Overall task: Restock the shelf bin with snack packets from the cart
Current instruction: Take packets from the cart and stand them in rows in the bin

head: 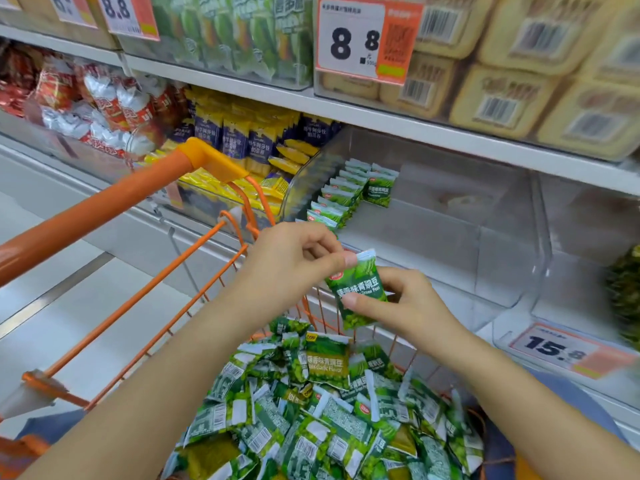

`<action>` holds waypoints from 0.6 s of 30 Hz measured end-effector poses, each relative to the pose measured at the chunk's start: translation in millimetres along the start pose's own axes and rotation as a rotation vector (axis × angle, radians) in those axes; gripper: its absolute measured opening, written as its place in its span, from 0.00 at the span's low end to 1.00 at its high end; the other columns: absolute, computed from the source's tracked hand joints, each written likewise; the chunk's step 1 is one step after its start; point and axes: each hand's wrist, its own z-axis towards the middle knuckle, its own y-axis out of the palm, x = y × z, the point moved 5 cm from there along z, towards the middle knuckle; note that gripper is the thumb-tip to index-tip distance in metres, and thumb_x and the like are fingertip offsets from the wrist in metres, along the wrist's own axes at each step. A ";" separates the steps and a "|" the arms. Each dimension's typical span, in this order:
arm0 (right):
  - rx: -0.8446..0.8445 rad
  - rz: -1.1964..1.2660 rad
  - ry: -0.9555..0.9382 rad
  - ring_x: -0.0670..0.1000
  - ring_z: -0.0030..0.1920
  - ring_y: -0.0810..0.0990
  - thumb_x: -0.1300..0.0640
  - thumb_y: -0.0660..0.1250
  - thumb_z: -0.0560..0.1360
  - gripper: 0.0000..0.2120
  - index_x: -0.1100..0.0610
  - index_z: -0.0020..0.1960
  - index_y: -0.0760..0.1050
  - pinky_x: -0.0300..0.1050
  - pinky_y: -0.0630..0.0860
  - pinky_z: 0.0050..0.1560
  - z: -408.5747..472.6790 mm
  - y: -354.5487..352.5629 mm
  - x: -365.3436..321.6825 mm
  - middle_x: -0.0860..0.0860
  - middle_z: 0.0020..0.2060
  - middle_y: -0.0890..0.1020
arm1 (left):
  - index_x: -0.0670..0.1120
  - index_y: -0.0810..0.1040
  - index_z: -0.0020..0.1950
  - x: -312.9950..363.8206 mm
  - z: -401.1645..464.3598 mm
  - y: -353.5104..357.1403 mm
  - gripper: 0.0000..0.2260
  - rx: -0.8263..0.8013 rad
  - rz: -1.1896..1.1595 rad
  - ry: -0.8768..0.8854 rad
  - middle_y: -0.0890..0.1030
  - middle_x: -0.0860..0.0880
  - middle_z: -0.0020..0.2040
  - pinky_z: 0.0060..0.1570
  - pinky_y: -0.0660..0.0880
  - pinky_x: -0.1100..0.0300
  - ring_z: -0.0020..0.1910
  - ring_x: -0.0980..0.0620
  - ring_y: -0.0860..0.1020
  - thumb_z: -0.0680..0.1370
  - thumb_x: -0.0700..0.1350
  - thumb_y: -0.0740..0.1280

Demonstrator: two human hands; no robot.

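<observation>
Green snack packet (360, 292), small, glossy, pillow-shaped with crimped white ends, held upright above the cart's far edge and in front of the shelf bin. Pinched at its top corner between thumb and fingers of the left hand (294, 261); gripped at its lower middle by the right hand (412, 306), thumb pressed across the front, fingers curled behind. Printed with green peas, white characters and a small red logo.

Below, a loose heap of matching packets (311, 410) in the cart (156, 282), many turned barcode side up, crinkled and shiny. Cart of thin orange wire with a smooth orange handle bar.

Just beyond, the clear plastic shelf bin (450, 237), hard and transparent with rounded corners, mostly bare, a neat row of the same packets (343, 192) standing on edge along its left wall. Beside it on the left, yellow-and-navy packets (249, 140), then red-and-silver foil ones (104, 102). Above, a white metal shelf with tan biscuit packs (519, 81) and an orange price tag (363, 39) reading 8.8. Another tag (561, 348), 15.8, low on the right.
</observation>
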 end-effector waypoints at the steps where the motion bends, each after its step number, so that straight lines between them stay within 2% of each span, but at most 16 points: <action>1: 0.030 0.027 0.031 0.49 0.42 0.83 0.49 0.72 0.66 0.12 0.53 0.47 0.83 0.48 0.80 0.46 4.3 -7.3 -0.6 0.56 0.41 0.85 | 0.48 0.81 0.43 -2.4 7.5 2.1 0.11 0.048 0.037 0.027 0.81 0.50 0.36 0.39 0.74 0.57 0.38 0.52 0.78 0.78 0.53 0.66; 4: 0.189 0.048 0.122 0.51 0.41 0.83 0.51 0.73 0.67 0.09 0.53 0.44 0.82 0.51 0.79 0.47 27.1 -36.2 5.4 0.57 0.40 0.85 | 0.46 0.78 0.54 -15.9 33.1 15.7 0.16 0.097 0.284 0.087 0.80 0.49 0.46 0.45 0.71 0.56 0.49 0.49 0.77 0.82 0.54 0.56; 7: 0.386 0.122 0.191 0.42 0.36 0.82 0.58 0.72 0.72 0.04 0.57 0.47 0.82 0.36 0.75 0.41 57.0 -68.9 18.2 0.49 0.38 0.85 | 0.45 0.73 0.67 -38.4 55.8 38.2 0.26 -0.033 0.606 0.135 0.75 0.47 0.63 0.65 0.64 0.55 0.66 0.47 0.70 0.81 0.60 0.48; 9: 0.495 0.126 0.252 0.39 0.31 0.79 0.60 0.71 0.74 0.06 0.59 0.51 0.79 0.30 0.71 0.32 79.0 -91.3 29.2 0.49 0.38 0.82 | 0.47 0.72 0.70 -48.4 63.5 43.5 0.31 -0.034 0.657 0.128 0.72 0.47 0.68 0.70 0.61 0.53 0.70 0.48 0.66 0.78 0.62 0.44; 11: 0.567 0.085 0.360 0.45 0.33 0.78 0.59 0.70 0.75 0.06 0.57 0.50 0.75 0.35 0.70 0.29 102.3 -109.4 46.1 0.53 0.42 0.80 | 0.48 0.72 0.69 -52.8 65.6 44.4 0.31 -0.003 0.673 0.138 0.73 0.49 0.68 0.68 0.64 0.53 0.70 0.49 0.67 0.77 0.63 0.43; 14: 0.568 0.003 0.558 0.51 0.40 0.77 0.62 0.68 0.75 0.09 0.61 0.54 0.74 0.38 0.76 0.28 136.8 -123.3 81.0 0.59 0.50 0.79 | 0.48 0.77 0.64 -54.0 64.7 47.2 0.28 0.048 0.677 0.157 0.79 0.50 0.60 0.56 0.72 0.54 0.63 0.49 0.74 0.78 0.61 0.46; 16: 0.519 -0.060 0.607 0.51 0.43 0.77 0.64 0.68 0.75 0.12 0.64 0.57 0.73 0.38 0.79 0.38 158.3 -126.4 98.1 0.61 0.52 0.77 | 0.48 0.79 0.60 -54.8 64.3 47.5 0.25 0.092 0.671 0.153 0.81 0.51 0.55 0.48 0.74 0.57 0.58 0.49 0.77 0.78 0.59 0.49; 18: 0.481 -0.154 0.597 0.55 0.48 0.79 0.63 0.69 0.75 0.11 0.65 0.56 0.73 0.45 0.77 0.50 180.0 -128.3 106.0 0.59 0.49 0.76 | 0.48 0.80 0.59 -55.8 64.9 48.0 0.24 0.107 0.666 0.154 0.82 0.51 0.53 0.44 0.74 0.58 0.55 0.49 0.78 0.78 0.58 0.51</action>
